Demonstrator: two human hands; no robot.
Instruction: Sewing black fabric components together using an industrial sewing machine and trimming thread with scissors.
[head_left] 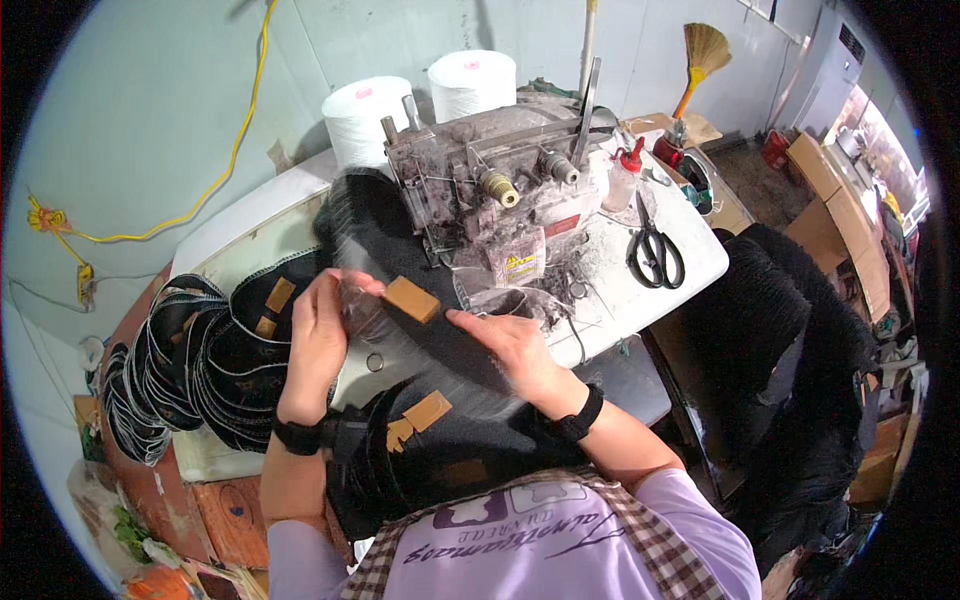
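My left hand (318, 335) presses down on a piece of black fabric (440, 340) that has a tan rectangular patch (412, 298), holding it at its left end. My right hand (510, 345) lies flat on the same fabric just right of the patch, fingers pointing toward the sewing machine (490, 195). The fabric runs from my lap up to the machine and looks blurred by motion. More black pieces with tan patches (420, 415) lie in my lap.
A stack of finished black pieces with white-stitched edges (190, 350) hangs at the left. Two white thread cones (420, 100) stand behind the machine. Black scissors (655, 255) and a small bottle with a red cap (622, 180) lie on the white table (690, 255). A heap of black fabric (790, 350) sits at the right.
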